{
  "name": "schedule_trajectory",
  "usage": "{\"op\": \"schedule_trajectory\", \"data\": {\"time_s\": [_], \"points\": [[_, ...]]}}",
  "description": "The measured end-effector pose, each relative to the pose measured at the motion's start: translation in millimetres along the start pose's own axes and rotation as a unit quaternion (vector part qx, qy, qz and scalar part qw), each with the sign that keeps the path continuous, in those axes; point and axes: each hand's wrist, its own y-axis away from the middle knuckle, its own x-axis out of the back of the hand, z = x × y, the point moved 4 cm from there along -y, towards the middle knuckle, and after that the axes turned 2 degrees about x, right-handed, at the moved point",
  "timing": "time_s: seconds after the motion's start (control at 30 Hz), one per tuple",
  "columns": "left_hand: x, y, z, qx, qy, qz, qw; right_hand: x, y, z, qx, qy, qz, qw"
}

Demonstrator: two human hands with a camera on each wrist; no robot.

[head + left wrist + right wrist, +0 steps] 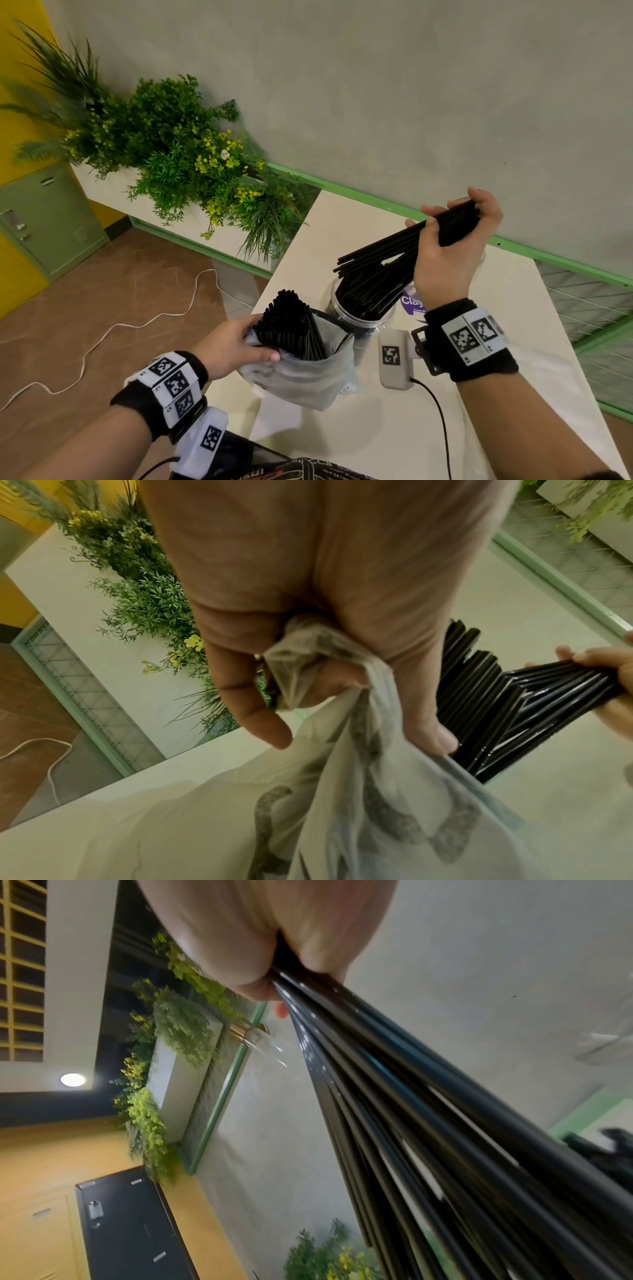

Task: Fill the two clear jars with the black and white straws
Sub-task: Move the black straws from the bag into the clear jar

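Partway through, by the look of it: one clear jar [359, 313] on the table [513, 394] already holding black straws, fanned and leaning out of its mouth, with a fresh bunch [404, 246] hovering above it, lower ends just over the jar's contents. Plenty more black straws [291, 325] standing upright in a thin plastic bag [308, 373]. No second jar made out with certainty, and no white straws seen anywhere, so that half of the job judged not yet begun. Right hand [448, 246] raised above and behind the jar, fingers and thumb curled tight around the upper end of the bunch, straws slanting down and away from the palm toward the jar. Left hand [229, 346] lower and nearer the body, clutching the gathered rim of the bag between thumb and curled fingers, bagged straws just past the fingertips. Jar sitting between the two hands, just beyond the bag.
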Motion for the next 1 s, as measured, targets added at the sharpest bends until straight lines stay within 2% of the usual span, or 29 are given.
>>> {"op": "schedule_trajectory", "data": {"time_s": [0.13, 0.33, 0.5, 0.6, 0.73, 0.87, 1.0], "points": [[0, -1, 0, 0.001, -0.005, 0.000, 1.000, 5, 15, 24, -0.005, 0.022, -0.002, 1.000], [0, -1, 0, 0.009, -0.009, 0.003, 1.000, -3, 32, 43, 0.035, 0.086, -0.035, 0.995], [0, -1, 0, 0.020, -0.019, 0.008, 1.000, -17, 52, 48, 0.103, 0.180, -0.061, 0.976], [-1, -2, 0, 0.018, -0.017, 0.008, 1.000, -20, 70, 73, 0.072, 0.209, -0.133, 0.966], [-1, -2, 0, 0.012, -0.006, 0.008, 1.000, -20, 84, 100, 0.019, 0.234, -0.266, 0.935], [-1, -2, 0, 0.012, -0.002, 0.013, 1.000, -13, 81, 109, -0.098, 0.202, -0.301, 0.927], [-1, -2, 1, 0.006, -0.006, 0.009, 1.000, -7, 76, 112, -0.146, 0.152, -0.313, 0.926]]}}
